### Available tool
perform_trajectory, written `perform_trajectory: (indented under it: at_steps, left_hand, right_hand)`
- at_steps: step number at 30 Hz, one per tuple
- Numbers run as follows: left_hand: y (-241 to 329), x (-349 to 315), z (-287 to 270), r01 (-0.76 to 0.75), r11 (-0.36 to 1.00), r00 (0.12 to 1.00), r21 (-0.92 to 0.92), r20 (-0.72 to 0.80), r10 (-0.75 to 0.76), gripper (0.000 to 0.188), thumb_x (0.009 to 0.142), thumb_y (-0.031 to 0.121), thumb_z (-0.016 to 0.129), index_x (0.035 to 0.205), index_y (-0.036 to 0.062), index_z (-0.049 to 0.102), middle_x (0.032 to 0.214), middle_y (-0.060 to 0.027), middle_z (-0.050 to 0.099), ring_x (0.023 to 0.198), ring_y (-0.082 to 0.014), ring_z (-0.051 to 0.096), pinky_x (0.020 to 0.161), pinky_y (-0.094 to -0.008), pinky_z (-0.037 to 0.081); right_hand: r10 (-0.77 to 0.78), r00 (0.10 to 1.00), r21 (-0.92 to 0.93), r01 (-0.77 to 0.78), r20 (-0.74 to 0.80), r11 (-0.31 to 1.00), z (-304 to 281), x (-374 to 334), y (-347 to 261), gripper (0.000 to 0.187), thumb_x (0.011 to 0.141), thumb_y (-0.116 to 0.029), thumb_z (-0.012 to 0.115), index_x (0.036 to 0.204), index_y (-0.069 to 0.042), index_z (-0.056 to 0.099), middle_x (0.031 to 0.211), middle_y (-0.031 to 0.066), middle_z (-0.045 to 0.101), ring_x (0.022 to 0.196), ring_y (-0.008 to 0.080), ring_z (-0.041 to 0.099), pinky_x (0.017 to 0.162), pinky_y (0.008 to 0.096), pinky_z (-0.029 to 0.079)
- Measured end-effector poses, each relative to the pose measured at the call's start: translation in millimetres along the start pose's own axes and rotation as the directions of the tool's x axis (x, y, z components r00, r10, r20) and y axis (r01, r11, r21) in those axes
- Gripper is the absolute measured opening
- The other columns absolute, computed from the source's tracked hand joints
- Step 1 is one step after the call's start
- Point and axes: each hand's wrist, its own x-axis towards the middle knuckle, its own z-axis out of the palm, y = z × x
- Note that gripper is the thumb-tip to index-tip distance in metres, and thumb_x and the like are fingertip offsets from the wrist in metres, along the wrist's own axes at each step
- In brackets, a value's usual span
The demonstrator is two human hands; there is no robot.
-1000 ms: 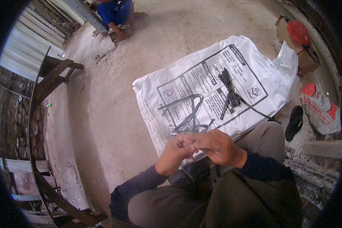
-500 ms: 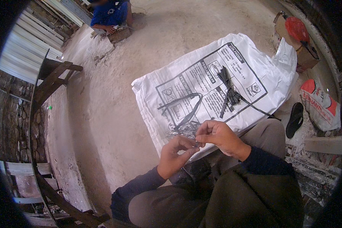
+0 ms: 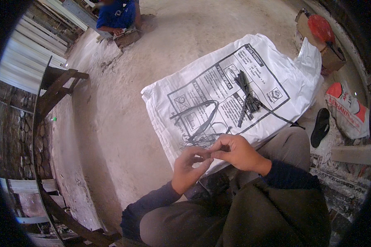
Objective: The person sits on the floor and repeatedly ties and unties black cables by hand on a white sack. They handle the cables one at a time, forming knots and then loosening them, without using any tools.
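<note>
A sandal [image 3: 320, 128] lies on the floor [image 3: 111, 103] to the right of the person's right knee [image 3: 290, 144], with a red-and-white bag [image 3: 347, 111] just beyond it. Farther up on the right stands a box [image 3: 333, 61] with a red bundle [image 3: 321, 29] at its top; whether the bundle sits inside or on it, I cannot tell. At the far left of the floor a co-worker [image 3: 117, 14] in blue crouches over a block [image 3: 127, 38].

A white sack [image 3: 160, 99] lies flat before the person, its contents hidden. On it rest a tied bunch of black strips [image 3: 252, 103], one tail running toward the knee, a bent strip [image 3: 202, 132] and a tangle of thin strands [image 3: 198, 142].

The left hand [image 3: 189, 164] and right hand [image 3: 239, 152] meet over the sack's near edge, beside the tangle. Each grip is drawn in, fingertips together; I cannot tell whether anything is pinched there.

The knee borders the sack's near right side. From its left edge, floor stretches toward a dark wooden frame [image 3: 53, 90].
</note>
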Motion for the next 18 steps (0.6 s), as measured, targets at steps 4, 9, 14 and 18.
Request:
perform_trajectory:
  at_steps: [4,9,14,18]
  left_hand:
    - [-10.3,6.5,-2.2,0.035,0.999,0.999,-0.012,-0.029,-0.036,0.023,0.072,-0.001,0.062,0.091,0.0021,0.049,0.089,-0.0054,0.053,0.082,-0.0122,0.054,0.075,-0.0275,0.045]
    - [-10.7,8.3,-0.2,-0.046,0.998,0.996,-0.046,-0.083,0.042,0.02,0.072,-0.002,0.061,0.085,0.004,0.046,0.086,-0.0048,0.053,0.081,-0.012,0.053,0.072,-0.0256,0.043]
    - [-10.0,8.4,-2.1,-0.006,1.0,0.995,0.02,-0.104,0.008,0.017,0.073,-0.001,0.061,0.083,0.004,0.048,0.084,-0.0042,0.055,0.081,-0.0119,0.053,0.069,-0.0241,0.042]
    - [-14.9,5.5,-7.1,-0.064,0.996,0.995,0.063,-0.076,0.069,0.014,0.074,0.0,0.062,0.085,0.0023,0.054,0.087,-0.0053,0.056,0.081,-0.012,0.053,0.069,-0.0237,0.041]
  right_hand:
    - [-0.21,0.973,-0.36,0.162,-0.097,0.919,9.5,-2.9,6.3,0.009,0.081,-0.008,0.057,0.085,0.0,0.057,0.081,0.0026,0.054,0.07,0.0106,0.051,0.065,0.024,0.042]
    - [0.205,0.973,0.179,-0.222,0.105,0.959,8.4,-1.1,7.0,0.016,0.084,-0.014,0.053,0.095,-0.002,0.053,0.08,0.0011,0.052,0.069,0.0104,0.05,0.065,0.0241,0.043]
    - [0.326,0.899,0.516,-0.435,0.292,0.738,-0.3,1.5,-0.2,0.022,0.084,-0.017,0.055,0.099,-0.002,0.052,0.08,0.0003,0.052,0.069,0.009,0.05,0.067,0.023,0.044]
    - [0.324,0.877,0.594,-0.479,0.354,0.647,-3.1,0.0,-5.0,0.023,0.083,-0.016,0.057,0.099,-0.001,0.053,0.08,0.0,0.054,0.069,0.0084,0.052,0.067,0.0229,0.044]
